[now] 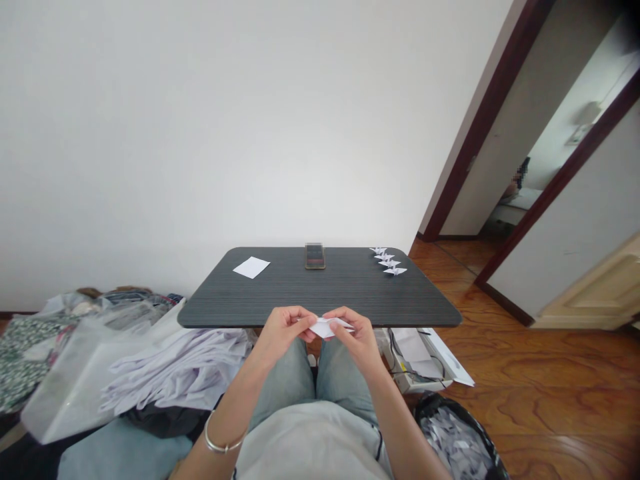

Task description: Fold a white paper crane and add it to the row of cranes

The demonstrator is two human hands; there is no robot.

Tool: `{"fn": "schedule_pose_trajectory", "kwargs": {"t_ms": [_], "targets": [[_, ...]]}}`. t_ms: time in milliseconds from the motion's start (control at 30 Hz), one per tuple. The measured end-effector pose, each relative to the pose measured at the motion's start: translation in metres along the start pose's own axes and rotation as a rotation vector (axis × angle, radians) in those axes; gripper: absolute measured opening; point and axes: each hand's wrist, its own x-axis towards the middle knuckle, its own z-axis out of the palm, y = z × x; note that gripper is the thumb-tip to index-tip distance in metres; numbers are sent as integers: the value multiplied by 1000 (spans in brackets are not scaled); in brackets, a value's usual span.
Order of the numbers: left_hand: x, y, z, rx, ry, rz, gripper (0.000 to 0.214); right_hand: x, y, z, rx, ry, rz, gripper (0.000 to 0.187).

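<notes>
Between my two hands is a small piece of folded white paper (pixel 324 328), diamond-like in outline, held just off the table's near edge above my lap. My left hand (pixel 291 325) pinches its left end between thumb and fingers. On the other side my right hand (pixel 354 331) grips the right end, thumb on top. The fingers beneath the paper are partly hidden. Several folded white paper cranes (pixel 393 263) stand in a row at the table's far right. A flat white sheet of paper (pixel 251 267) lies at the far left.
A phone (pixel 315 257) rests at the back middle of the dark table (pixel 300 293). Left of the table are piled clothes (pixel 180 363). On the right floor stand a box with papers and cables (pixel 415 360) and a black bag of paper scraps (pixel 455 440).
</notes>
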Motion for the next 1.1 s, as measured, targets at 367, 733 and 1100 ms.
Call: {"fn": "schedule_pose_trajectory", "kwargs": {"t_ms": [367,733,1100], "targets": [[-1,0,2,45,18,42,23,1,1,1,-99,98,46,6],[-1,-1,4,-46,12,-17,28,2,8,4,59,132,58,12],[-1,1,5,23,28,17,25,0,0,5,-69,129,64,17]]}}
